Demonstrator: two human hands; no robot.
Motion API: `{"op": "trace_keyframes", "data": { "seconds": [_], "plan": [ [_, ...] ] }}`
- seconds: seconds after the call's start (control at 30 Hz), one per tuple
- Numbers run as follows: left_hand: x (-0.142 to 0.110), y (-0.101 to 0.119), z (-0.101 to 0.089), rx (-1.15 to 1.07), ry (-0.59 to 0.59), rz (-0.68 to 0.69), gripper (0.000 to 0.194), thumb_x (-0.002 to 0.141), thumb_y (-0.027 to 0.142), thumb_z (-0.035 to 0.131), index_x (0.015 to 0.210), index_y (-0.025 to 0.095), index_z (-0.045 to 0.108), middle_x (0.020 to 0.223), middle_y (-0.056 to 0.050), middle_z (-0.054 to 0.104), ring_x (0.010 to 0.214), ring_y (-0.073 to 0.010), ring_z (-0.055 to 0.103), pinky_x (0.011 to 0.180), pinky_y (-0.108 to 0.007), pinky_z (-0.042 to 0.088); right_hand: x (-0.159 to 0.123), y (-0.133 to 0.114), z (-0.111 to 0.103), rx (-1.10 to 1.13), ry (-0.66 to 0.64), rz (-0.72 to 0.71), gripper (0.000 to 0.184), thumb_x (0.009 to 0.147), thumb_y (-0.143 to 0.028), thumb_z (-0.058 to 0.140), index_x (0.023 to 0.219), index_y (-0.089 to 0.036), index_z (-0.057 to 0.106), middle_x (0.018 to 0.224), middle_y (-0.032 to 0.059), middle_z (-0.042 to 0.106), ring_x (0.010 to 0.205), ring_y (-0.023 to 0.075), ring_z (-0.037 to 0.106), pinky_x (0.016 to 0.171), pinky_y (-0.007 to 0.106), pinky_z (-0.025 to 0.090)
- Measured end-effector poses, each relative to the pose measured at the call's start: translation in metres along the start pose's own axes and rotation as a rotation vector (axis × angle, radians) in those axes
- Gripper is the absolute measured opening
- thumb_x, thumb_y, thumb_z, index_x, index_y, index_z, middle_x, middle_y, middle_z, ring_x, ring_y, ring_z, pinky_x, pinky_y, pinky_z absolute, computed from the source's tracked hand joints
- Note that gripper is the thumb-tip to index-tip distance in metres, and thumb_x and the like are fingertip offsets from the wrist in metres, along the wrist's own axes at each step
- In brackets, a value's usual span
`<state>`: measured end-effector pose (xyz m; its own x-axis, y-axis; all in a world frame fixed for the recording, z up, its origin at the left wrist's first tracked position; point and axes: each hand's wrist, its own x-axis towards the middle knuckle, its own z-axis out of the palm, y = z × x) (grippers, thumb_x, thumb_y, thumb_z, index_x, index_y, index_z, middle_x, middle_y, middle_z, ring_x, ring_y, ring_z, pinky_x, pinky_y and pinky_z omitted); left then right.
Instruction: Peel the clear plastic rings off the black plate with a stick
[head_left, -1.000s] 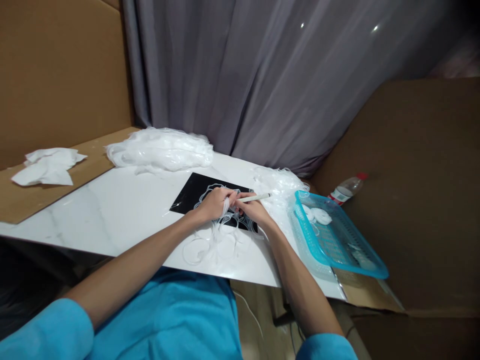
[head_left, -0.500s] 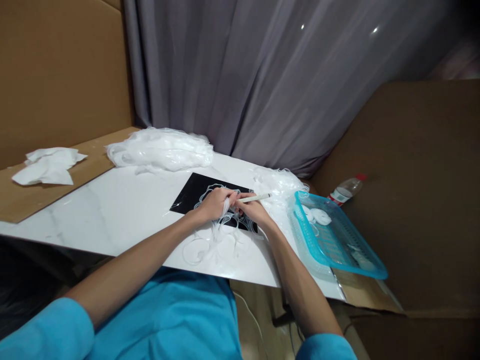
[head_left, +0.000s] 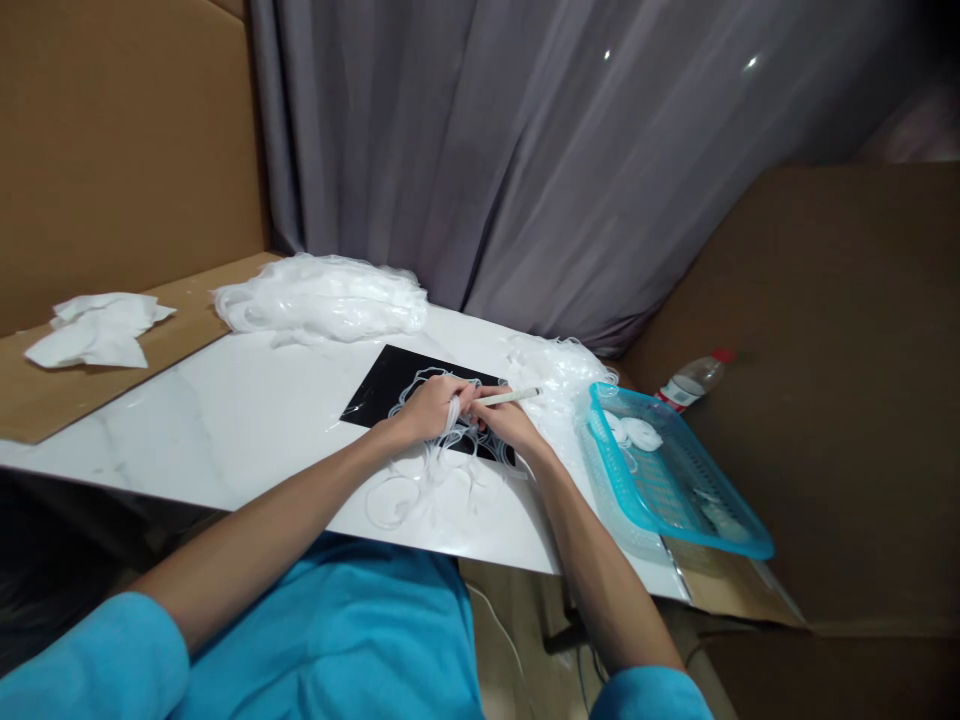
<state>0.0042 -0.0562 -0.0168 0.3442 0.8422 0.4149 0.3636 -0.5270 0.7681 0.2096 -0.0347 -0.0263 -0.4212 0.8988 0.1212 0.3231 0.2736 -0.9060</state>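
Note:
Both hands meet over a black sheet (head_left: 373, 392) on the white table. My left hand (head_left: 433, 405) is closed around white cord (head_left: 452, 412), whose loose loops trail toward the table's front edge. Held in my right hand (head_left: 512, 420) is a slim white pen-like stick (head_left: 511, 396), its dark-tipped end pointing right. The fingertips of the two hands come together at the stick's left end, which they hide. More pale cord lies in curls on the black sheet, partly covered by my hands.
Bundled white cord (head_left: 322, 298) lies at the back left, with another heap (head_left: 559, 375) right of the sheet. A blue plastic basket (head_left: 645, 510) holds white coils. Behind it is a red-capped bottle (head_left: 694, 380). Crumpled tissue (head_left: 97, 330) rests on cardboard at far left.

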Motion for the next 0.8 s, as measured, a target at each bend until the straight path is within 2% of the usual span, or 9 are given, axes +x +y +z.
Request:
{"op": "trace_keyframes", "data": {
  "seconds": [0.5,0.8],
  "plan": [
    [-0.001,0.002,-0.001,0.031,-0.021,0.027,0.038,0.105,0.030,0.049,0.070,0.022,0.060,0.068,0.000,0.066,0.064,-0.0178,0.060,0.066,-0.031,0.039,-0.001,0.001,0.001,-0.051,0.012,0.009,0.021,0.091,-0.039,0.071,0.086,-0.020,0.078,0.070,0.0022,0.071,0.061,0.0169,0.059,0.057,0.027,0.049],
    [-0.002,0.001,-0.002,0.063,-0.062,0.020,0.035,0.103,0.029,0.052,0.070,0.022,0.063,0.070,-0.001,0.066,0.065,-0.0180,0.057,0.064,-0.032,0.035,-0.006,-0.012,0.000,-0.088,-0.031,-0.034,0.018,0.092,-0.032,0.067,0.084,-0.020,0.078,0.070,0.0008,0.069,0.064,0.0166,0.058,0.059,0.027,0.045]
  ]
}}
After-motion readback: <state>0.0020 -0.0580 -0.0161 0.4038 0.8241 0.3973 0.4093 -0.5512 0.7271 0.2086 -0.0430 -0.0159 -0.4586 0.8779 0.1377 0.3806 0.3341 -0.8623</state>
